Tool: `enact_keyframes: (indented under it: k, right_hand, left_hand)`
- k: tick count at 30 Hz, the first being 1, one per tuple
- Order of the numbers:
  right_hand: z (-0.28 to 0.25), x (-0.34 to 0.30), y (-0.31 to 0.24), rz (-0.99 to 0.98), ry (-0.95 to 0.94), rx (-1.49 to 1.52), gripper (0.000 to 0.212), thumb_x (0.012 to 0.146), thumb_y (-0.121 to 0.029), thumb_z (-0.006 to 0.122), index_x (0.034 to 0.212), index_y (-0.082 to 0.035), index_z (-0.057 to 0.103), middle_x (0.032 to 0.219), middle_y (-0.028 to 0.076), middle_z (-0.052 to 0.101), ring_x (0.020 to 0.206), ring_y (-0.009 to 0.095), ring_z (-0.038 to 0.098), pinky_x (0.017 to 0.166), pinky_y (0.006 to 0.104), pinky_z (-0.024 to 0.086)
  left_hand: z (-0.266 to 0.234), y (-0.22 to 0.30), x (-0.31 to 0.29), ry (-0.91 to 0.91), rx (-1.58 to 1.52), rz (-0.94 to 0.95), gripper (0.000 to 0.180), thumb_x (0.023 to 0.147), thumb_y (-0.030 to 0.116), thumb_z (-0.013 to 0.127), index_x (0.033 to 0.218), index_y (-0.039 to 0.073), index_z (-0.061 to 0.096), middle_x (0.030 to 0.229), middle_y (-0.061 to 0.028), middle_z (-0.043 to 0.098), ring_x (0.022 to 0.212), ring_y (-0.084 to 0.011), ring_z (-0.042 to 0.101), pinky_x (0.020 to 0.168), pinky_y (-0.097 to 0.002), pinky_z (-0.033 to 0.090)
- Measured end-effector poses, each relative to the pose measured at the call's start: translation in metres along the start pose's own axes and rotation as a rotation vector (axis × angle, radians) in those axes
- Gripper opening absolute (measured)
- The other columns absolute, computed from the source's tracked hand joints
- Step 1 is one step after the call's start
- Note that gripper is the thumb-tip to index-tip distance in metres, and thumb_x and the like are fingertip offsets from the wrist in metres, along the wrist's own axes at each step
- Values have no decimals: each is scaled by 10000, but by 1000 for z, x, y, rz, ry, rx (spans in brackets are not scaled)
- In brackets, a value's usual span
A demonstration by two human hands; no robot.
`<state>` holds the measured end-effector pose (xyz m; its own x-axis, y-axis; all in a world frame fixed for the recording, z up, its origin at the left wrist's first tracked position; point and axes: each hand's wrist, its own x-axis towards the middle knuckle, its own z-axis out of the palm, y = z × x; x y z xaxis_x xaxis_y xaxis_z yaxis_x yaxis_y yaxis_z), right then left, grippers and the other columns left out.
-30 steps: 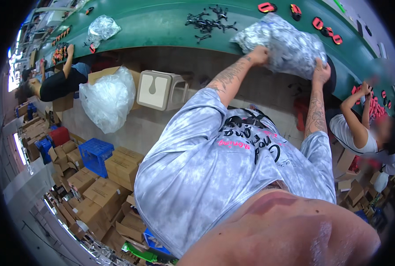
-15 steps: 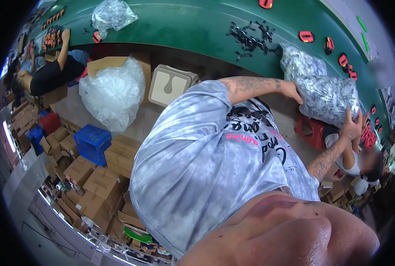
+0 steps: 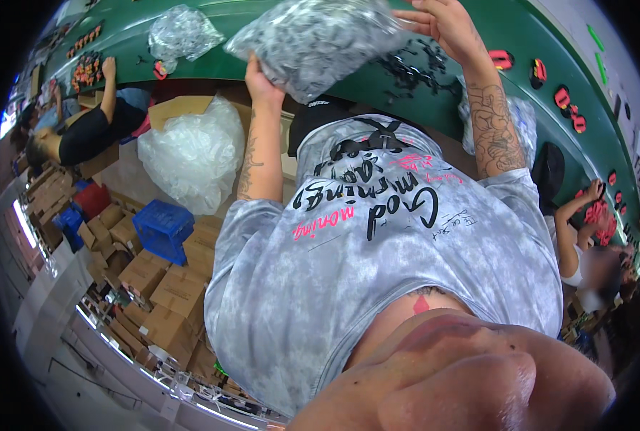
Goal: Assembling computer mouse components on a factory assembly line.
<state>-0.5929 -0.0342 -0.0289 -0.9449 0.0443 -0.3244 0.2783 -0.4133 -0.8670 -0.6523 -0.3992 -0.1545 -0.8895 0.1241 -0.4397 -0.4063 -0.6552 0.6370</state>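
Note:
A clear plastic bag (image 3: pixel 320 47) packed with small grey parts is lifted over the green work surface (image 3: pixel 251 66), tilted, in front of my chest. My left hand (image 3: pixel 264 85) grips its lower left side, with the thumb up along the plastic and the other fingers hidden beneath. At the bag's right end my right hand (image 3: pixel 445 27) holds the edge with its fingertips, the wrist bent. Loose black parts (image 3: pixel 424 65) lie heaped on the surface below my right hand. A second filled bag (image 3: pixel 517 118) rests behind my right forearm, partly hidden.
Another clear bag (image 3: pixel 183 32) lies farther left on the surface. Red and black pieces (image 3: pixel 539 72) are spread along the right. A big translucent sack (image 3: pixel 194 158), a blue crate (image 3: pixel 163 228) and cardboard boxes (image 3: pixel 180 291) stand at left. Co-workers (image 3: pixel 94 129) sit at both ends.
Both hands have carried the filled bag from the right side to the left, in front of me. My body has turned left with it, uncovering the second bag's place.

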Motion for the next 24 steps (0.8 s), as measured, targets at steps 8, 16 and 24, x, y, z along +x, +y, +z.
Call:
enact_keyframes:
  k: [8,16,24]
  right_hand:
    - [20,126,32,47,154,-259,382,1047,-204,542,1370,0,543,1278,141,689,1003,245,728,853,340,596]
    - [91,103,177,674,127,-253,443,975,-260,649,1353,-38,587,1147,111,703,940,202,715,752,326,593]
    - [122,113,307,670,-433,-811,368,953,-311,623,1170,-35,734,1095,156,759,1053,269,706,949,381,524]
  left_hand:
    - [-154,39,86,216,-212,-70,495,1093,366,375,1460,63,511,1482,-150,560,1354,-365,540,1144,-572,430]
    - [-103,61,77,17,377,-1083,461,1077,328,500,1315,-51,613,1270,-204,686,1187,-309,665,1054,-469,519]
    - [2,147,191,-839,2050,842,405,850,390,731,1220,225,722,1369,-92,632,1390,-380,471,1166,-645,271]
